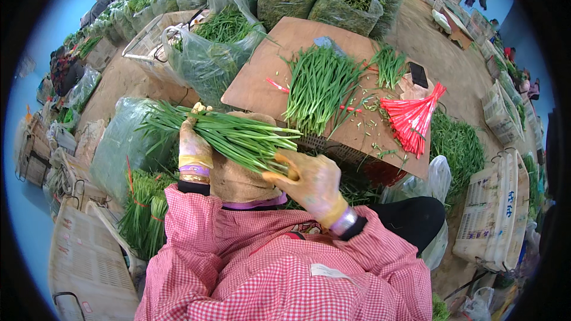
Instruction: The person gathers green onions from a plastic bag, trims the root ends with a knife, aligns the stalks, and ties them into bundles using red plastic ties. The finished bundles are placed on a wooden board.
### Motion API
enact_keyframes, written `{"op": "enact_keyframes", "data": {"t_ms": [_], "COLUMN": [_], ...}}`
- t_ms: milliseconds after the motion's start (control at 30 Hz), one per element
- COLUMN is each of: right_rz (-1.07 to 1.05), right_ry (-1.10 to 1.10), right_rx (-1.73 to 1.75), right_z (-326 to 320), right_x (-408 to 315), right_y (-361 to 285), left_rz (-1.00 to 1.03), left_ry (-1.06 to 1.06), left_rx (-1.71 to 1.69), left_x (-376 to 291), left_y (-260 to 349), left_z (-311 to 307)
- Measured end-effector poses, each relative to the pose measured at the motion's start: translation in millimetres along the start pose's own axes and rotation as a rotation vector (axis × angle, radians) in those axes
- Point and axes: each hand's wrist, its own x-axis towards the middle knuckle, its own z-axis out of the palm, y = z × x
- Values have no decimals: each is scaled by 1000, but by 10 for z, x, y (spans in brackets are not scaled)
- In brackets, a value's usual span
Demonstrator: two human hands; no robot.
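My left hand [194, 136], in a thin glove banded at the wrist, is closed around a bunch of garlic chives [236, 131], leaves to the left and pale stem ends to the right. At those stem ends is my right hand [312, 178], thumb and forefinger apart; whether it grips any stems cannot be told. A brown cloth [236, 178] lies beneath, over my lap. On the wooden board [263, 76] ahead lie a large pile of chives [316, 89], a smaller bunch [388, 64] and a fan of red ties [412, 118].
A phone [418, 75] lies at the board's right edge. Bagged greens [218, 53] stand behind it on the left. Tied chive bundles [145, 214] are at my left, near a plastic crate [89, 258]. Another crate [490, 209] stands at right. Other people are far off.
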Motion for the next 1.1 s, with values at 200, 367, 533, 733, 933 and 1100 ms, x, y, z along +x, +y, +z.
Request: {"op": "enact_keyframes", "data": {"t_ms": [200,367,533,733,933,1100], "right_rz": [-121,106,229,761,858,772], "right_ry": [-123,-43,-509,-282,-197,-289], "right_rx": [-3,431,71,1027,1141,1088], "right_z": [312,335,-21,342,692,550], "right_x": [131,-269,-636,-408,47,-284], "right_y": [11,334,695,274,-52,327], "left_rz": [27,10,-29,33,53,13], "left_ry": [-22,-22,-1,61,-5,-74], "left_rx": [6,-7,-112,-138,-21,-71], "left_x": [-81,-79,-102,-81,-109,-125], "left_y": [2,9,10,-70,-60,18], "left_z": [82,72,21,10,-43,-79]}}
